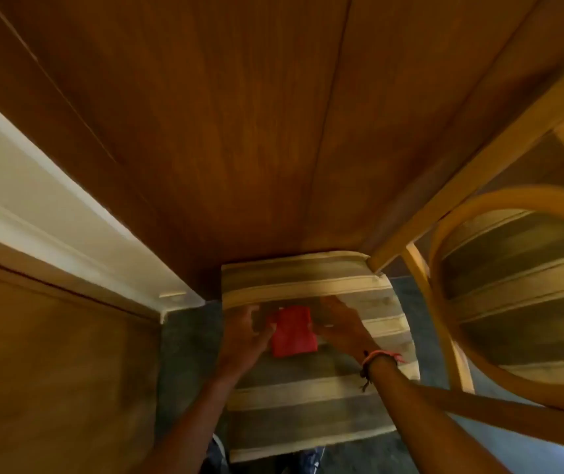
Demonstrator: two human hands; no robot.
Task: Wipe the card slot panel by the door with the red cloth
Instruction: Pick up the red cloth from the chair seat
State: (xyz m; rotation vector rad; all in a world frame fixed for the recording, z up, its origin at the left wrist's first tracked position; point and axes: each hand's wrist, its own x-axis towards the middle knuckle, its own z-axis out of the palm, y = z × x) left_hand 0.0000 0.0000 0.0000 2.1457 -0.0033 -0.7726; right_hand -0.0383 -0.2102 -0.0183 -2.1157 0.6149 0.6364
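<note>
A folded red cloth is held low in the middle of the head view, above a striped seat cushion. My left hand grips its left edge and my right hand grips its right edge, fingers closed on the fabric. A brown wooden door fills the upper part of the view. No card slot panel shows in this frame.
A white door frame runs diagonally on the left, beside a brown wooden panel. A wooden chair with a curved back and striped cushion stands to the right. Grey floor lies below.
</note>
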